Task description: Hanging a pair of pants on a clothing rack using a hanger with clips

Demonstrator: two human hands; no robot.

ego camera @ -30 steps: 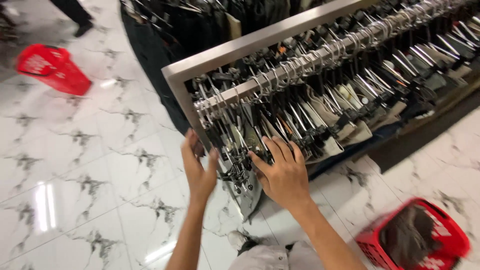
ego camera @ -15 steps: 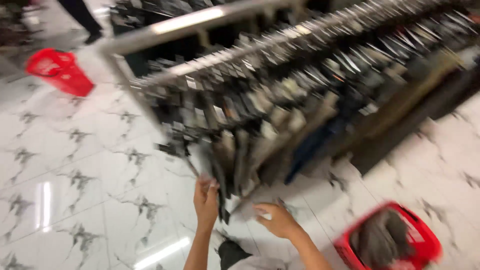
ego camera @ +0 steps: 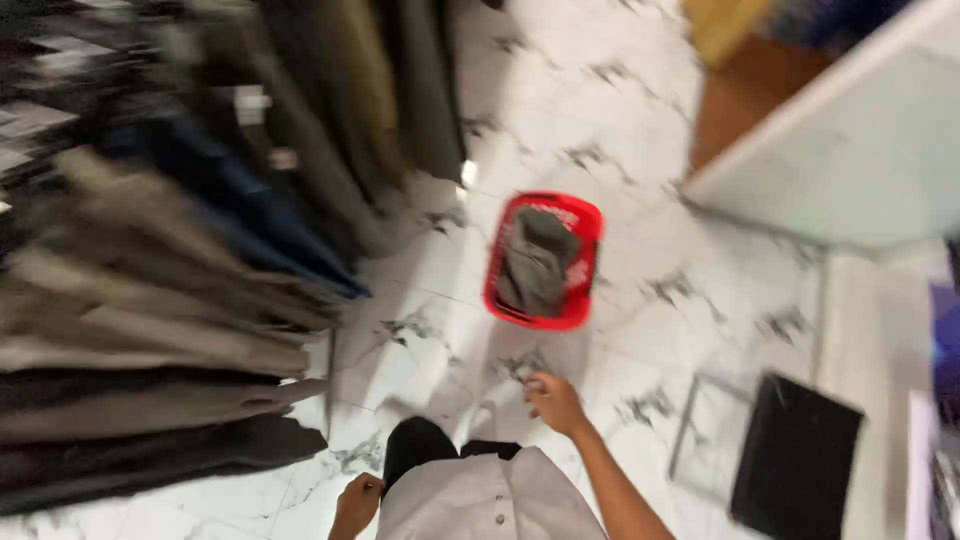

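Right now I look straight down at a white marble floor with grey marks (ego camera: 420, 330). I use the red plastic basket (ego camera: 592, 225) as my landmark. It sits on the floor, and a grey-brown folded cloth (ego camera: 537, 262) lies inside it.

Just below the basket, nearer to me, is my right hand (ego camera: 555, 402). It hangs in the air over the floor, apart from the basket and not touching it. Its grip looks loosely curled, and something small and pale may be at the fingertips, but the picture is too blurred for me to tell if it holds anything.

Further from the basket, down and to the left, is my left hand (ego camera: 358, 500). It is beside my pale shirt with buttons (ego camera: 485, 500). Its grip is closed into a fist. I cannot tell if anything is inside it.

To the left of the basket hang many pairs of trousers in a row, brown, grey, black and blue (ego camera: 170, 300). They are blurred. Their lower ends come near the basket but do not touch it.

To the right of the basket and lower down, a flat black square mat (ego camera: 795, 455) lies on the floor. Above and right of the basket stands a big white counter edge (ego camera: 860, 140).
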